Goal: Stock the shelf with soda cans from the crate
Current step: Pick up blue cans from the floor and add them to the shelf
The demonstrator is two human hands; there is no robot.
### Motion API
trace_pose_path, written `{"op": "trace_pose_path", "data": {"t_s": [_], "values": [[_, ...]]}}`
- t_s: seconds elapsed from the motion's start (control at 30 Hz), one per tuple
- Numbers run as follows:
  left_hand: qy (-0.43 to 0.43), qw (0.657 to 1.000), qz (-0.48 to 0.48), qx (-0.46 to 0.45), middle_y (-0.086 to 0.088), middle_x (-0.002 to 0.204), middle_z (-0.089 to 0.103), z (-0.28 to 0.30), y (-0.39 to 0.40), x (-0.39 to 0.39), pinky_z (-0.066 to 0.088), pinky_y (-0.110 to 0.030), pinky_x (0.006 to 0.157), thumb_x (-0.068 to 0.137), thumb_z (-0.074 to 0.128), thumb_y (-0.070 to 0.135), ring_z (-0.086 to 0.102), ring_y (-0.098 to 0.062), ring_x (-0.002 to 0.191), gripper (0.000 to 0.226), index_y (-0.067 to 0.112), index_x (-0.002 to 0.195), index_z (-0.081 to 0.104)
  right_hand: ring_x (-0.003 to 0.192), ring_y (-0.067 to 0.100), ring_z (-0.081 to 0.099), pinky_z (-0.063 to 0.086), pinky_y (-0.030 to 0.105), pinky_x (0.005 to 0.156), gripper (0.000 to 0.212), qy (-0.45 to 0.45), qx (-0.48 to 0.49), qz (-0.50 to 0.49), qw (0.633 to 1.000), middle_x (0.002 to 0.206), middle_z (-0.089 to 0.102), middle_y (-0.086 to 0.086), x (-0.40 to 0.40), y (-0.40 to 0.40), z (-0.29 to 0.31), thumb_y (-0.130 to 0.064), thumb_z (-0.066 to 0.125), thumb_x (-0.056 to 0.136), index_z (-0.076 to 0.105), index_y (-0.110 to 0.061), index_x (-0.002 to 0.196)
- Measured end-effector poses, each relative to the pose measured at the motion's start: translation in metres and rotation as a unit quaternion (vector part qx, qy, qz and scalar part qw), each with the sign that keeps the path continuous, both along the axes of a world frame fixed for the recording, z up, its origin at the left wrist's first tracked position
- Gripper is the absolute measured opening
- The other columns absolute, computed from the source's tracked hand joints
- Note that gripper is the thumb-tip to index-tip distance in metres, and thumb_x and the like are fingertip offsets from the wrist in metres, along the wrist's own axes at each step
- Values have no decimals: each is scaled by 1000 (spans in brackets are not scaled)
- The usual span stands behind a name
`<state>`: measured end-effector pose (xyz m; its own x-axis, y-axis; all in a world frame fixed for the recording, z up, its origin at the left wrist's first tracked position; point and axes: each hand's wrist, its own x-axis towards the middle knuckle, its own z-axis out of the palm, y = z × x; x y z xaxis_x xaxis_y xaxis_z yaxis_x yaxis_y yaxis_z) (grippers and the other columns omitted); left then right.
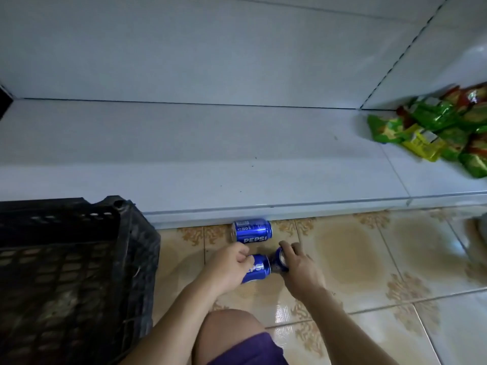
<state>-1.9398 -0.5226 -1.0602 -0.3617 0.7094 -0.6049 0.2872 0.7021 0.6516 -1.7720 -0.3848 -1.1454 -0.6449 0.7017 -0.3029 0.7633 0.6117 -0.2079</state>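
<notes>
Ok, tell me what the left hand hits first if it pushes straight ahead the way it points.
Probably the loose Pepsi can lying on its side against the shelf base, just beyond the left hand, which grips another can. Depth is uncertain.

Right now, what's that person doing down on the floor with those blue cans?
A person crouches by a white shelf. The left hand grips one blue Pepsi can and the right hand grips another can, both low over the tiled floor. A third can lies on its side against the shelf's base. A black crate sits to the left. No cans are on the shelf yet; only snack packets at its right end.
</notes>
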Motion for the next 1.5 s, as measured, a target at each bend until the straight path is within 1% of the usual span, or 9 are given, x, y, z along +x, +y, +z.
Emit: {"op": "trace_pose_path", "data": {"t_s": [0.07,0.27,0.4,0.6,0.8,0.93,1.1,1.3,1.5], "values": [[26,999,-20,14,14,130,62,15,3,-2,38,-5,66,100,55,38,59,-3,100,36,30,134,52,100,29,60,52,36,70,69,71,53,14,996,119,58,3,8,-2,21,-34,73,75,43,-23,136],[51,987,-113,101,11,149,42,69,18,11,48,-36,103,80,68,20,54,-13,124,89,38,153,21,88,13,55,46,24,76,65,356,123,-17,926,96,61,-6,-8,-12,125,-47,80,63,59,-10,112],[27,972,-18,231,23,121,62,119,15,5,51,-27,96,74,81,33,60,6,108,70,45,131,41,95,10,57,45,18,85,68,442,121,17,889,104,64,-7,-36,-30,196,-53,75,72,62,-8,121],[40,938,87,332,23,106,70,205,-6,-23,56,-20,84,74,82,50,68,6,93,66,46,127,42,107,0,59,48,14,86,72,460,-39,24,887,122,60,-23,-72,-52,299,-59,66,78,45,-32,141],[131,913,73,380,24,106,68,284,-26,-64,56,-35,89,88,59,55,67,2,97,53,58,129,26,86,-1,65,55,24,76,50,425,-77,67,899,95,70,-18,-119,-60,404,-46,74,76,49,-42,120],[229,889,1,397,24,144,49,344,-38,-97,49,-34,102,97,46,59,54,-4,127,61,57,147,12,84,-1,63,54,25,74,50,476,-40,69,876,93,69,-19,-144,-62,458,-47,75,72,49,-45,116],[466,843,-10,268,6,160,30,380,-50,-157,33,-36,116,103,35,53,28,-13,145,60,28,157,25,88,-3,62,49,19,73,51,541,-1,54,839,97,66,-22,-193,-55,506,-47,76,75,49,-40,117],[506,860,-69,9,-3,144,47,392,-36,-184,41,-50,103,99,31,63,45,-32,129,59,30,147,38,96,15,65,55,37,82,62,521,36,16,853,105,68,-10,-258,-24,517,-50,74,78,46,-30,130],[529,842,-94,-50,-6,111,61,415,-16,-199,38,-48,94,101,43,49,56,-28,106,36,22,115,63,104,26,64,56,45,87,67,466,49,-11,883,116,67,4,-312,5,500,-48,72,83,43,-19,135]]}}
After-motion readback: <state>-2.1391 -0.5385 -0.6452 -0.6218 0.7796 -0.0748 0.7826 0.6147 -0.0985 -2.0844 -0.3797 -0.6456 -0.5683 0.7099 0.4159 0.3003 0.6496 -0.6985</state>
